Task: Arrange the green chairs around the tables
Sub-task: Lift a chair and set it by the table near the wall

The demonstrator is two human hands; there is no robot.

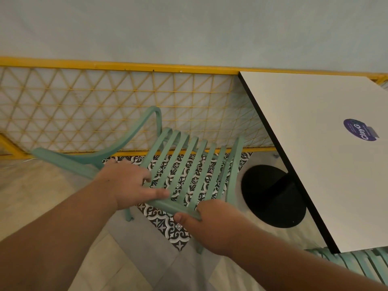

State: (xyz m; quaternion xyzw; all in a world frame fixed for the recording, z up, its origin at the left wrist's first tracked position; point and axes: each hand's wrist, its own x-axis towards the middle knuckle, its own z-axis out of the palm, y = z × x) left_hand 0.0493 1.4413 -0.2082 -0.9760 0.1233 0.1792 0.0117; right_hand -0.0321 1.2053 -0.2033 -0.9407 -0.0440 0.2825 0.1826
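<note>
A green slatted chair point(189, 164) stands in the middle of the view, just left of a white square table point(327, 156) with a black edge. Both my hands hold the chair's near top rail. My left hand point(130, 183) grips the rail's left end, fingers curled over the slats. My right hand point(210, 225) is closed on the rail's right end, thumb on top. The chair's curved armrest point(100, 152) sweeps out to the left. A second green slatted chair point(361, 263) shows partly at the lower right, below the table's near corner.
A yellow wire-mesh fence point(105, 106) runs behind the chair along a pale wall. The table's round black base point(273, 196) sits on the floor right of the chair. A purple sticker point(359, 130) lies on the tabletop. Patterned black-and-white tiles point(174, 229) lie under the chair.
</note>
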